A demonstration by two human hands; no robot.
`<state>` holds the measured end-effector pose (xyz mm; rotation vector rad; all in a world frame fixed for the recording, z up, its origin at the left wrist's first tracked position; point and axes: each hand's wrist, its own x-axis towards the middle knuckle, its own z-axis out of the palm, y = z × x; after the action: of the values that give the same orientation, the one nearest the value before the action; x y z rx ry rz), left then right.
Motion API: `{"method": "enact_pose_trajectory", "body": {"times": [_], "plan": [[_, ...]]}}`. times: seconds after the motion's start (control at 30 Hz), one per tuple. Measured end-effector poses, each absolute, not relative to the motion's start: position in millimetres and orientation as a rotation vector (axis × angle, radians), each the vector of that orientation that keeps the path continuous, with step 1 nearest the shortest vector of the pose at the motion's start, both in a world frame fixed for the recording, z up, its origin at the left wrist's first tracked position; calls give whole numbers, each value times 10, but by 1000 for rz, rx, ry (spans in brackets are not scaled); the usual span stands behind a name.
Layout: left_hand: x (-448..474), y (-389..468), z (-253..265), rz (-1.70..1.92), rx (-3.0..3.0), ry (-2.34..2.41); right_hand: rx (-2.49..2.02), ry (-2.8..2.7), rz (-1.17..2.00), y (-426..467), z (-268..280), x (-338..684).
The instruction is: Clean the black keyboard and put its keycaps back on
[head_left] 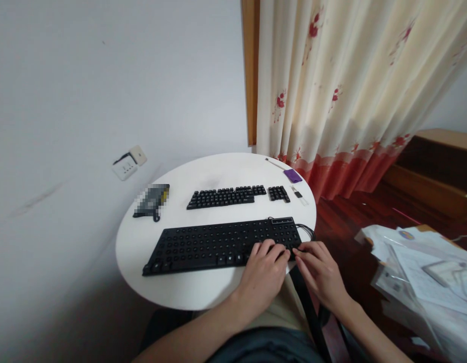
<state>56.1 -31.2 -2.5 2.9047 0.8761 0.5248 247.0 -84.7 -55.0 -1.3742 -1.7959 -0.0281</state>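
Observation:
A black keyboard (203, 247) lies across the front of the round white table (173, 295). Most of its keycaps are off, showing rows of small bare switches; a few caps sit along its bottom row. My left hand (265, 267) rests on the right part of the keyboard, fingers apart and slightly bent over the keys. At the keyboard's lower right corner, my right hand (318, 267) is closed in a pinch. Whatever it pinches is too small to make out. Behind the keyboard, loose black keycaps (225, 197) stand in rows, with a smaller keycap block (278, 193) to their right.
A blurred dark pouch (152, 200) lies at the table's left. Along the right edge are a purple cloth (292, 175), a thin brush (274, 164) and a small wire-ended tool (298, 194). A cable (307, 231) is bundled beside the keyboard. Papers (418, 267) lie lower right.

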Motion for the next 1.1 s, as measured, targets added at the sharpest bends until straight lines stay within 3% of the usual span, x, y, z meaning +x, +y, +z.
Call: {"method": "enact_pose_trajectory", "body": {"times": [1.1], "plan": [[488, -409, -160, 654, 2770, 1046, -1431, -1746, -67, -845, -604, 2455]]}}
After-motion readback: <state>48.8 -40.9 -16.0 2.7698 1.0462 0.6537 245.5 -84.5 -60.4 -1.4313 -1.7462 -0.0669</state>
